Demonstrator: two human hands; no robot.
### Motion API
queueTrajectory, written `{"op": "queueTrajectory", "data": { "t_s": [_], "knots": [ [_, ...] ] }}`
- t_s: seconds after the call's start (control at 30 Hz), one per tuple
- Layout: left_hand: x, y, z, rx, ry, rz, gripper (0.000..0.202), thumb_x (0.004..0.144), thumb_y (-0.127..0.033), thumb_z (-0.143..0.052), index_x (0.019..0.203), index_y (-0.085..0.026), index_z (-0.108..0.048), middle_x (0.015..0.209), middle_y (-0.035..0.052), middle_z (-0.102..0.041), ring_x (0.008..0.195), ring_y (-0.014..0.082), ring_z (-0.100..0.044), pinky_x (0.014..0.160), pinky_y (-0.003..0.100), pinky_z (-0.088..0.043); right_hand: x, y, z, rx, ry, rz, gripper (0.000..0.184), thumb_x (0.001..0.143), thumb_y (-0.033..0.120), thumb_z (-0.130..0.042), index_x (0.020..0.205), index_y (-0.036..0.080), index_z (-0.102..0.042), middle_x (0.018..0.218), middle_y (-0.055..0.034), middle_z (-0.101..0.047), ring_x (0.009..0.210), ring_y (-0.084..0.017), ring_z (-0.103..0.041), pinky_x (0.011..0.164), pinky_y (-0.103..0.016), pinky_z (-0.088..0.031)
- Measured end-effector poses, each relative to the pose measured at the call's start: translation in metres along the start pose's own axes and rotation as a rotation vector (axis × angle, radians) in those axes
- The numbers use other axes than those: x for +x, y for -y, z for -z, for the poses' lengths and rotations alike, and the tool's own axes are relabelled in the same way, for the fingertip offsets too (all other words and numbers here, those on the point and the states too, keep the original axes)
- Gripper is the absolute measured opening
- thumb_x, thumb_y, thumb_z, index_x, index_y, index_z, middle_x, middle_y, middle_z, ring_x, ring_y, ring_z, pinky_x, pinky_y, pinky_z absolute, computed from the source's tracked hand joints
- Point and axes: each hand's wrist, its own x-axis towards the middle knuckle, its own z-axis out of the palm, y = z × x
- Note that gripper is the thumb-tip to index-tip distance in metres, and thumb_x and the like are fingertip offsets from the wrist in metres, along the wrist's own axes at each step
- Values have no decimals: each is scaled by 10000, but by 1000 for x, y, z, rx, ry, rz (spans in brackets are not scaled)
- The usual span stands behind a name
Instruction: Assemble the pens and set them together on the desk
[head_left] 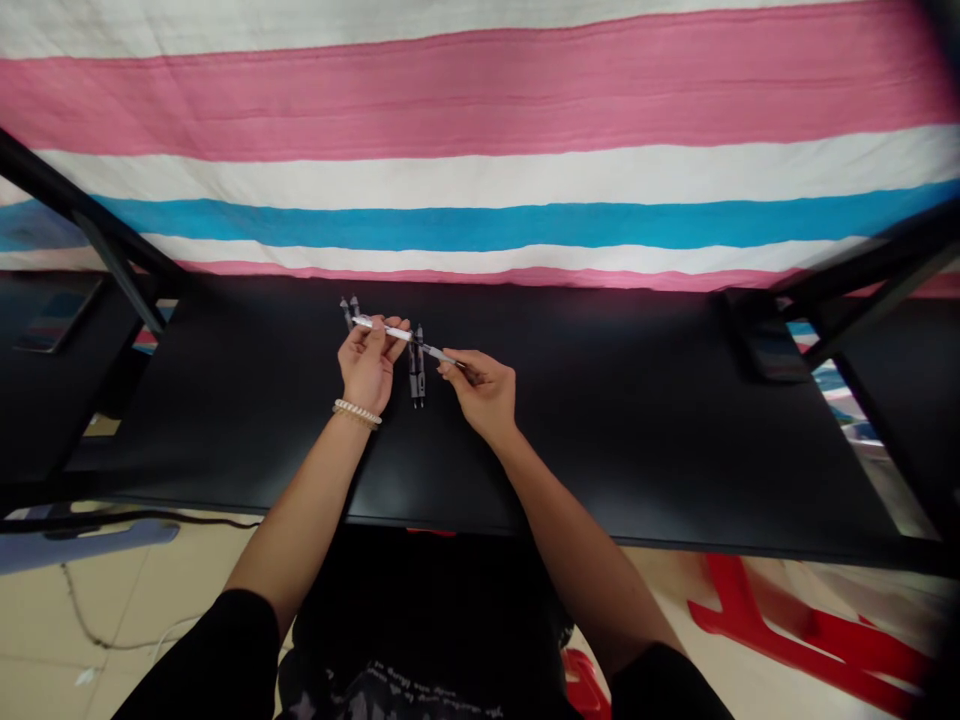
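A: Leftmost on the black table (637,400)?
B: Two dark pens (347,312), partly hidden behind the left hand (367,365).
A: Left hand itself?
B: Narrow, pinching a white pen barrel (386,330) laid across the fingertips, slanting down to the right. Bracelet (358,412) at the wrist.
A: Next, between the hands?
B: Another pair of pens (417,385), side by side on the table, points toward the body.
A: Right hand (484,390)?
B: Narrow too. Holding a grey pen piece (439,353), jutting left from thumb and forefinger, in line with the barrel. Ends touching or apart: cannot tell.
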Motion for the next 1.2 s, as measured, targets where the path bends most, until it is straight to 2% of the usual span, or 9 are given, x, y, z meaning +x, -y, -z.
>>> {"op": "queueTrajectory", "data": {
  "t_s": [0.17,0.3,0.43,0.53,0.7,0.77,0.87,0.97,1.2],
  "knots": [
    [-12,5,-10,41,63,79,265,810,-359,-819,919,-178,-659,926,71,-755,983,233,-756,920,391,-607,-2,-2,-2,-5,-13,18,212,873,367,-714,1016,224,-776,893,-43,-782,777,-189,-754,783,-371,-638],
    [-12,6,-10,33,80,86,257,808,-348,-821,919,-173,-669,930,71,-758,968,236,-759,909,396,-612,-4,2,-1,-43,-3,34,209,893,377,-688,1011,222,-763,889,-45,-782,784,-189,-760,790,-362,-639],
    [-11,5,-8,33,104,86,304,770,-370,-852,925,-175,-677,922,58,-763,915,215,-765,891,378,-617,-3,6,-1,12,125,-123,396,937,544,-581,1022,188,-733,755,-47,-751,657,-171,-740,624,-310,-635],
    [-10,3,-8,40,85,69,325,757,-387,-860,922,-179,-673,921,56,-766,916,213,-765,903,384,-613,0,5,0,49,116,-110,494,837,575,-706,1168,208,-689,905,-60,-772,764,-183,-755,636,-298,-640],
    [-10,2,-9,33,76,60,315,755,-385,-859,902,-178,-673,912,58,-768,890,210,-768,863,370,-623,1,2,1,42,145,-148,439,881,595,-643,1016,187,-733,725,-38,-730,605,-161,-714,583,-302,-625],
    [-11,3,-9,29,79,57,325,747,-386,-865,904,-176,-672,899,52,-766,871,207,-769,854,366,-624,0,3,1,56,121,-127,433,854,593,-680,1020,195,-723,755,-36,-737,630,-160,-722,593,-292,-625],
    [-11,3,-10,36,80,57,346,733,-391,-872,909,-172,-670,897,50,-764,859,207,-770,852,369,-624,-1,3,1,36,108,-133,440,886,615,-626,943,188,-713,691,-25,-716,545,-136,-685,516,-258,-586],
    [-10,3,-10,47,72,55,356,729,-392,-873,913,-170,-664,898,54,-762,872,214,-769,861,380,-621,-1,1,1,2,115,-117,434,884,607,-637,990,190,-701,696,-19,-715,528,-127,-672,489,-242,-559],
    [-10,1,-10,35,83,62,305,757,-348,-851,916,-170,-660,900,56,-749,848,203,-757,855,385,-615,-1,6,3,-39,123,-88,431,919,611,-590,867,192,-677,619,-6,-676,459,-108,-602,445,-231,-464]
  ]
}}
